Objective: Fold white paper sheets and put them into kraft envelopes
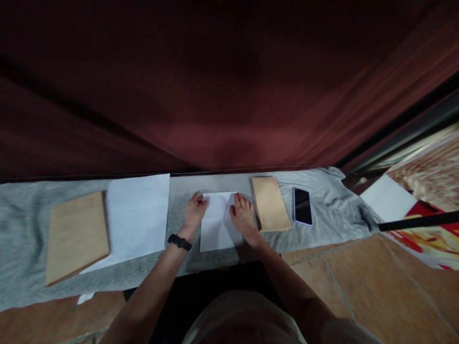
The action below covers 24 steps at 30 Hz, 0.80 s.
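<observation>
1. Small creased white sheet (219, 229): mid-table, between front and back edges, squared to the person, likely so both hands reach it evenly.
2. Right hand (243, 215): fingers extended, laid over the sheet's right side, probably to stop it sliding on the grey cloth (332, 208).
3. Left hand (195, 210): fingers bent at the left edge, likely to steady it; can't tell if pinching.
4. Large white paper (139, 210), brown packet (77, 234): toward table's left end. Brown envelopes (271, 205), phone (302, 206): right side, clear of the sheet.

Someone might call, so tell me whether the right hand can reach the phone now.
Probably yes: the right hand rests on the white paper, and only a low brown paper stack lies between it and the phone.
</observation>
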{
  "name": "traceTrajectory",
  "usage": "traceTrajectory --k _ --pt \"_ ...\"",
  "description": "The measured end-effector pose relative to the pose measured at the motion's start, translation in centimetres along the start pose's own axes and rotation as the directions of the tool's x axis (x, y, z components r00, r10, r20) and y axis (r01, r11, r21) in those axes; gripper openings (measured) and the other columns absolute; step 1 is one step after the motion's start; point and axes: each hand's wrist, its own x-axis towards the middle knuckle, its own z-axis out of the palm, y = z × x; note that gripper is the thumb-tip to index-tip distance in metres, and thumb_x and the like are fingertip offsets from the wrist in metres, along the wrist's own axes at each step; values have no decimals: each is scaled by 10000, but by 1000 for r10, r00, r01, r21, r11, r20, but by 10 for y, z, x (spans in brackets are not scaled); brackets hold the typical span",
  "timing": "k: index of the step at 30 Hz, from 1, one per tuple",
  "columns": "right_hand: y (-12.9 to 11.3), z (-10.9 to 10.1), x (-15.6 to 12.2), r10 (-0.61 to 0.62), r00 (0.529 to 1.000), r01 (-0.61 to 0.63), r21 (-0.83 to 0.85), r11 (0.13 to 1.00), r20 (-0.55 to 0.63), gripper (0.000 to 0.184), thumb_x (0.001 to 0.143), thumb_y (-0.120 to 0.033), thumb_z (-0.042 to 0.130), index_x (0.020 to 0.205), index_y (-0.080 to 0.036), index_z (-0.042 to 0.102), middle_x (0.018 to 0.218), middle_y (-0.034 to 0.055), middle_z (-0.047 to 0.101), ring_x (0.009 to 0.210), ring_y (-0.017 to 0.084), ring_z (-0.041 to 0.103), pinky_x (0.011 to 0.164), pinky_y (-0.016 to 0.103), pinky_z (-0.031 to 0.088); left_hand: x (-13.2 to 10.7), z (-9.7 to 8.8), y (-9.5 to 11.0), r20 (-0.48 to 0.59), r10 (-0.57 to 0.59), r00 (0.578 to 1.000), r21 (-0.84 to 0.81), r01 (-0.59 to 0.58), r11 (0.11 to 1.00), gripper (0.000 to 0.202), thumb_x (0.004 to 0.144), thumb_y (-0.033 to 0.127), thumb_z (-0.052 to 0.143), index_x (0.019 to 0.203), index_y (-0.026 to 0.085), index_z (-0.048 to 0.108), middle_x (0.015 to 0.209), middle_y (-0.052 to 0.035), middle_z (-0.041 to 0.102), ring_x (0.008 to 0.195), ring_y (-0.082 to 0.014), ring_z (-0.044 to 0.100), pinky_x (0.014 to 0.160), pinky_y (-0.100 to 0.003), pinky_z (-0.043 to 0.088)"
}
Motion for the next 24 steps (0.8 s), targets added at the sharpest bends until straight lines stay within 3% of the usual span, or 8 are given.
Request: traceTrajectory --k 6,9,12,14,17,19,21,24 --pt "6 4 -1 33 999 -33 100 994 0 530 1013 -228 493 1529 -106 481 1500 180 587 1333 286 546 1125 448 395 -4 1 10 62 -42 997 -193 53 980 238 669 325 709 870 198 695 689 15 683 667 -176 643 636 -277 486" --pt "12 4 5 97 995 -93 253 963 -2 543 975 -240 526 1503 -110 515 1400 189 654 1272 304 593 1106 461 423 -14 -8 20 142 -21 990 -274 60 960 312 604 439 770 748 178 677 670 -8 683 624 -172 616 604 -283 477" --pt "16 -2 18 193 981 -180 539 823 33 578 924 -291 586 1483 -158 534 1232 139 724 1135 279 656 1017 422 495 -21 -21 37 190 4 982 -336 61 940 416 541 509 813 733 168 673 678 -18 687 609 -160 594 598 -282 470" --pt "15 -13 31 235 965 -239 742 626 112 557 878 -344 638 1415 -205 584 1073 65 744 973 235 680 902 369 534 -24 -31 54 203 36 978 -369 43 928 420 536 509 822 737 172 673 696 -11 685 620 -148 586 613 -273 469" --pt "7 -40 53 206 958 -255 917 306 197 392 784 -421 724 1123 -225 699 880 0 718 793 188 648 779 313 535 -29 -47 87 182 184 966 -418 -94 904 335 641 480 789 744 187 663 723 6 673 646 -132 569 632 -255 465" --pt "0 -64 65 173 971 -199 962 187 167 286 735 -458 771 897 -236 695 771 -32 673 723 163 605 726 284 515 -35 -59 108 125 319 939 -408 -245 880 265 738 443 749 781 198 658 763 12 676 693 -133 579 665 -248 472" --pt "-6 -89 72 148 983 -135 974 182 109 265 724 -453 800 757 -232 657 663 -62 607 656 138 554 684 257 487 -44 -72 124 61 424 904 -339 -381 860 218 800 412 726 831 205 664 795 15 680 747 -141 600 715 -254 491" --pt "-9 -116 69 83 996 -45 970 238 26 226 781 -434 785 780 -228 693 708 -53 660 707 144 600 739 267 503 -61 -89 130 1 543 840 -204 -531 822 186 858 385 708 908 206 704 893 -7 728 872 -170 658 855 -292 523"
